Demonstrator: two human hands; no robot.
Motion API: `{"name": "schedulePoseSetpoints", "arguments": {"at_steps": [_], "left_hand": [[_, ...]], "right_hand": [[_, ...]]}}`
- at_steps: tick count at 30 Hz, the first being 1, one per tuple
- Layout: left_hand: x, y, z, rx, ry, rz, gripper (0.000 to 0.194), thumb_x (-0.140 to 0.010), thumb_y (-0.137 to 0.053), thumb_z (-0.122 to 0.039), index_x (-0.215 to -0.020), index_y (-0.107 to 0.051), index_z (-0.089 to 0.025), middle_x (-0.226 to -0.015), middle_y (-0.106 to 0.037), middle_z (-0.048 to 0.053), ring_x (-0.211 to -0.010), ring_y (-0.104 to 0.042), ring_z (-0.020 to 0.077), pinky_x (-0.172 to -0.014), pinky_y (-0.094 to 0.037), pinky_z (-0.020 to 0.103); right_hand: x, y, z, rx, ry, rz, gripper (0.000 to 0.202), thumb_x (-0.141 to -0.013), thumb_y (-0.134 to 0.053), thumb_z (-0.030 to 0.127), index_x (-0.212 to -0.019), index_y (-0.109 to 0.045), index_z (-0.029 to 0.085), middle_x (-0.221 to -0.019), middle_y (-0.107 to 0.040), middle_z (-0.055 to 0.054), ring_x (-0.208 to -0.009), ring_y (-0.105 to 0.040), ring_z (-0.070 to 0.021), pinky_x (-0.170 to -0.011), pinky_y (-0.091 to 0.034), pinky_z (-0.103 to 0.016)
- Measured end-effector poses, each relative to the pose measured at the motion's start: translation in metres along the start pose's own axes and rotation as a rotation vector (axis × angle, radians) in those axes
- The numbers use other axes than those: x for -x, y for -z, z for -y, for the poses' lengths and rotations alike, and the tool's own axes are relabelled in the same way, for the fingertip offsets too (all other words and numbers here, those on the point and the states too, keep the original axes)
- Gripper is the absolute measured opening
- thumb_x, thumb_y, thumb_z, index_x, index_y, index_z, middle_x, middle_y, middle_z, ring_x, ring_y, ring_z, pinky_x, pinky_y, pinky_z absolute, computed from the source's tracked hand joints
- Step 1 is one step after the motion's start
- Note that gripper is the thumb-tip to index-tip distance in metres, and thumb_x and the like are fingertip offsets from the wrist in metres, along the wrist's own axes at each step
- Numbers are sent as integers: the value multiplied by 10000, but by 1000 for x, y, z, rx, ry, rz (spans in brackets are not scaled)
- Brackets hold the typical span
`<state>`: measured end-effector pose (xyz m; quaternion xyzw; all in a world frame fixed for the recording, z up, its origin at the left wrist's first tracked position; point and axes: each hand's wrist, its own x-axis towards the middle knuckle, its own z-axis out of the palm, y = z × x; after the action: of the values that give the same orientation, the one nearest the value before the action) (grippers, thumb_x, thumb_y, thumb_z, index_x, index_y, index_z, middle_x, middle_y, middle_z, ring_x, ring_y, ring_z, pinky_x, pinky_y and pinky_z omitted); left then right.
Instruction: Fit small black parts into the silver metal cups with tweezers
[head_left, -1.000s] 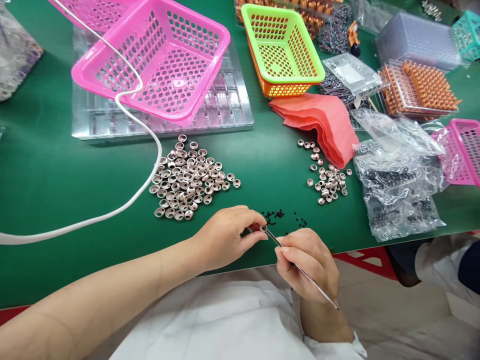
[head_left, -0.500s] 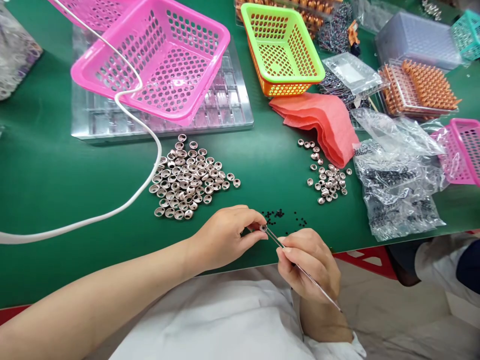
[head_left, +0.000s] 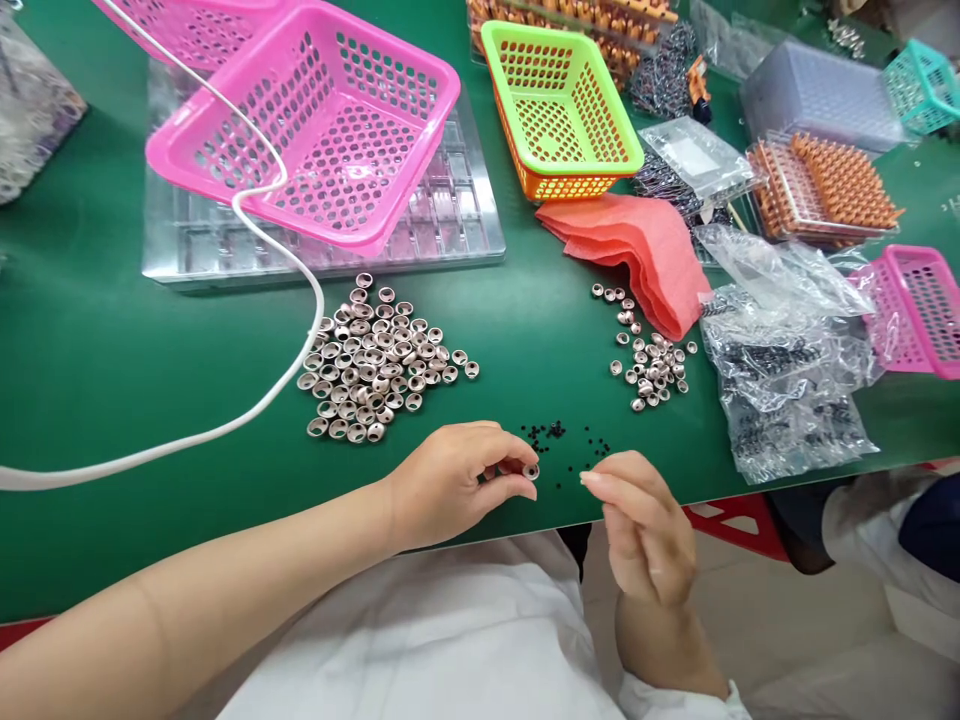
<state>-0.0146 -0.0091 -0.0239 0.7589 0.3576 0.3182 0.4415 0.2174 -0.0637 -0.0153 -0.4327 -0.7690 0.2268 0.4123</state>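
Observation:
Between the thumb and fingertips of my left hand (head_left: 457,480) is a small silver metal ring (head_left: 531,471), its opening facing right. My right hand (head_left: 649,520) is raised to the right of it, thumb and forefinger closed together; the tweezers seen earlier do not show, and what the fingers hold cannot be made out. Several tiny black pieces (head_left: 555,430) lie scattered on the green table just beyond both hands. A large pile of similar metal rings (head_left: 375,360) lies at the left, and a smaller pile of silver pieces (head_left: 654,365) at the right.
A pink basket (head_left: 315,225) rests on a metal tray (head_left: 480,215), crossed by a white cable (head_left: 319,300). Beyond the smaller pile lie a red cloth (head_left: 637,240) and a green basket (head_left: 559,165) stacked on an orange one. Plastic bags (head_left: 795,400) lie at right.
My right hand has drawn away to the right from the ring and turned, and the tweezers are no longer visible. My left hand still holds the ring, slightly lower in view.

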Motion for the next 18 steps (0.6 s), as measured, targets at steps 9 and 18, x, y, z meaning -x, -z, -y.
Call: {"name": "schedulePoseSetpoints", "arguments": {"at_steps": [9, 18], "left_hand": [[1, -1, 4, 71, -140, 82, 115, -925, -710, -261, -949, -694, -149, -738, -750, 15, -663, -646, 129, -657, -514, 213], [3, -1, 0, 74, -158, 108, 84, -962, -649, -220, -928, -682, -151, -729, -750, 12, -647, -631, 127, -649, -503, 215]], "right_hand": [[-2, -5, -16, 182, 328, 281, 329, -909, -603, 75, -1233, -618, 130, -943, -687, -88, -824, -585, -192, -694, -526, -351], [-12, -3, -10, 262, 492, 301, 228, -945, -528, 90, -1137, -646, 52, -933, -694, -112, -823, -617, -204, -626, -520, -363]]}}
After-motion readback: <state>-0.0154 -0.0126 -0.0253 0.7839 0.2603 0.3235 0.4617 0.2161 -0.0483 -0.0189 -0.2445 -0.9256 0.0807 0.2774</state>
